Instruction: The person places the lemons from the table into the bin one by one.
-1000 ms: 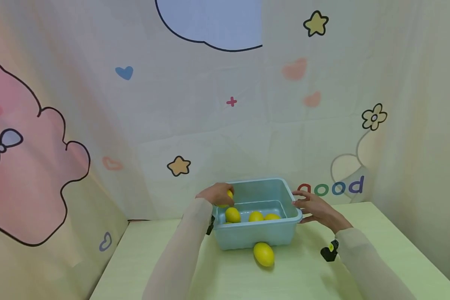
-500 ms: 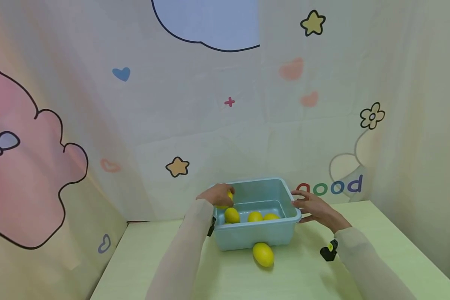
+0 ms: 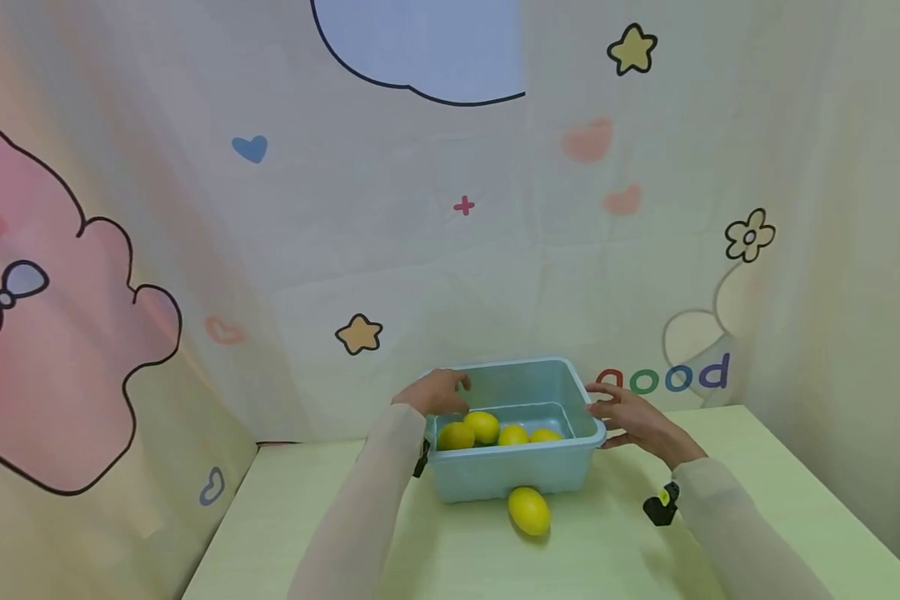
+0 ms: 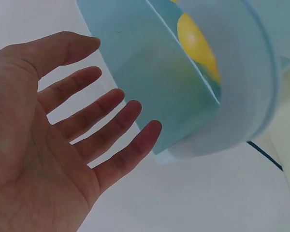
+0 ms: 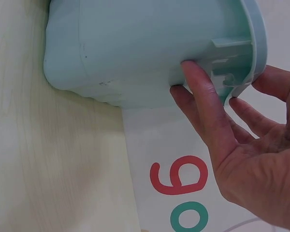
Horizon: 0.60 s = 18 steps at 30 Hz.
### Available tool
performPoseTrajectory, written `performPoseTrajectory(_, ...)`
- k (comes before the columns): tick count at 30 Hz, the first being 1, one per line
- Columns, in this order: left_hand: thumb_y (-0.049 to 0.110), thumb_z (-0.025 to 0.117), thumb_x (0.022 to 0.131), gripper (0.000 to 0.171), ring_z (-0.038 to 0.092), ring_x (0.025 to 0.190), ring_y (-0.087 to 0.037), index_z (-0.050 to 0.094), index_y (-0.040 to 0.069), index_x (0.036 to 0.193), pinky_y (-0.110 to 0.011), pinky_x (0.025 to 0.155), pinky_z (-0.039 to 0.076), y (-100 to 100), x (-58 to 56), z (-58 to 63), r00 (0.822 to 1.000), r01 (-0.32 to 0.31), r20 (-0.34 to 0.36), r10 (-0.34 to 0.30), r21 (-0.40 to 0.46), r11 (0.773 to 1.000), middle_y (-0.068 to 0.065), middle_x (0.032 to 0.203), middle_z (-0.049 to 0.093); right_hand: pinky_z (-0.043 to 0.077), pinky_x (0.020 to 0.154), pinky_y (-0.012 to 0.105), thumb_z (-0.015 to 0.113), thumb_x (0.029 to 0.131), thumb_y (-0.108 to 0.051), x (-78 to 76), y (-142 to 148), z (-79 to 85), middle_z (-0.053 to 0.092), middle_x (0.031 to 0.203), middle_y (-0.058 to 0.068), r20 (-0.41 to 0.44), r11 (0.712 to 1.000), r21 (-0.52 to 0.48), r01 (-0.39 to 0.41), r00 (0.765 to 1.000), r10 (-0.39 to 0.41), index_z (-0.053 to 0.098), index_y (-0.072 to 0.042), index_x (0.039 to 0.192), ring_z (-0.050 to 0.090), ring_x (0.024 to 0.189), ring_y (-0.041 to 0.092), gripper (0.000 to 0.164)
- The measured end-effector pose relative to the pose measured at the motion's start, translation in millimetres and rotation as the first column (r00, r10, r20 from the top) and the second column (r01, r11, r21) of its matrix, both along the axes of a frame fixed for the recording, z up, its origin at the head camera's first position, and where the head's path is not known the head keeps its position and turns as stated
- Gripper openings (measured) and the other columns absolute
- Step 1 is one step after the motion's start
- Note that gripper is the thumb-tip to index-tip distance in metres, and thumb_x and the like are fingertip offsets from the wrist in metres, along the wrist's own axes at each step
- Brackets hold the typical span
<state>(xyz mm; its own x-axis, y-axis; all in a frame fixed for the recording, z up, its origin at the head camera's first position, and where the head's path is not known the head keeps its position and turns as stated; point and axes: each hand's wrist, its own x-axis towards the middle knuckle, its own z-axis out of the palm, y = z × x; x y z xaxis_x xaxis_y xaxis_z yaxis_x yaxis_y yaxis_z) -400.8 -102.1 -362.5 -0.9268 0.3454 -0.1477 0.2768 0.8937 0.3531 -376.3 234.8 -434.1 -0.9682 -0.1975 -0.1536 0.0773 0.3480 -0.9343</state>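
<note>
A light-blue plastic bin stands on the table near the curtain, with several yellow lemons inside. Over its left end hovers my left hand, fingers spread and relaxed; the left wrist view shows the palm with nothing in it. At the other end, my right hand holds the bin's edge. There the right wrist view has the thumb at the rim and fingers against the outer wall. One more lemon lies on the table before the bin's front wall.
The pale wood-grain table extends to both sides and toward the front. Behind it hangs a printed curtain with stars, hearts and letters, close to the bin's back. Both wrists wear small black devices.
My left hand has let go of a lemon, which now lies with the others at the bin's left end. Its fingers have opened. The right hand and bin have stayed put.
</note>
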Motion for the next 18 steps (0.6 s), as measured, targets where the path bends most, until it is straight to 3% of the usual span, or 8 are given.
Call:
performPoseTrajectory(8, 0.027, 0.062, 0.092, 0.04, 0.053, 0.124, -0.025, 0.058, 0.021, 0.132, -0.045, 0.104, 0.047, -0.4, 10.1, 1.3, 0.998, 0.025, -0.058, -0.026, -0.014, 1.0, -0.006, 0.142, 0.055, 0.061, 0.078, 0.044, 0.057, 0.098, -0.023, -2.8, -0.3, -1.0, 0.048, 0.141, 0.029, 0.001, 1.0, -0.005, 0.003, 1.0, -0.003, 0.03, -0.008, 0.152, 0.067, 0.104, 0.033, 0.062)
performPoseTrajectory(18, 0.029, 0.063, 0.094, 0.04, 0.054, 0.121, -0.021, 0.058, 0.019, 0.132, -0.042, 0.104, 0.048, -7.1, 28.6, -2.7, 0.983, 0.093, -0.155, -0.099, -0.047, 0.995, -0.002, 0.139, 0.057, 0.06, 0.079, 0.041, 0.057, 0.098, -0.026, 1.2, -0.2, -0.6, 0.049, 0.141, 0.028, -0.009, 1.0, 0.007, -0.008, 1.0, 0.008, 0.029, -0.009, 0.152, 0.067, 0.105, 0.03, 0.064)
